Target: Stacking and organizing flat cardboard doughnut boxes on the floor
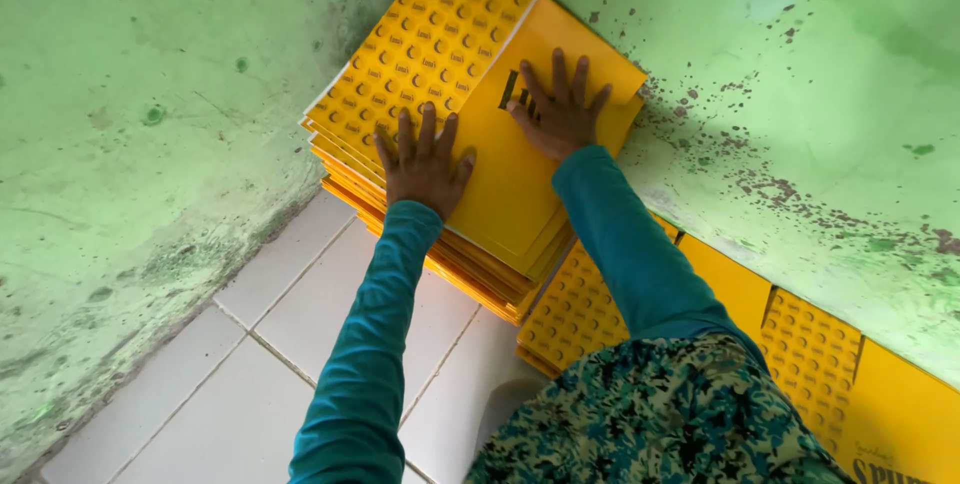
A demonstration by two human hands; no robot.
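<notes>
Head view: stack of yellow studded panels piled on the white tiled floor, pushed into the corner of the green walls. Left hand and right hand both released, fingers spread, palms flat on the top sheet; grasping nothing. Judged mid-squaring of the stack; next likely calls for even downward pressure. More panels along the right wall.

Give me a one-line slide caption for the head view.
Both hands, left and right, press flat on a stack of yellow sheets in a green-walled corner.
</notes>
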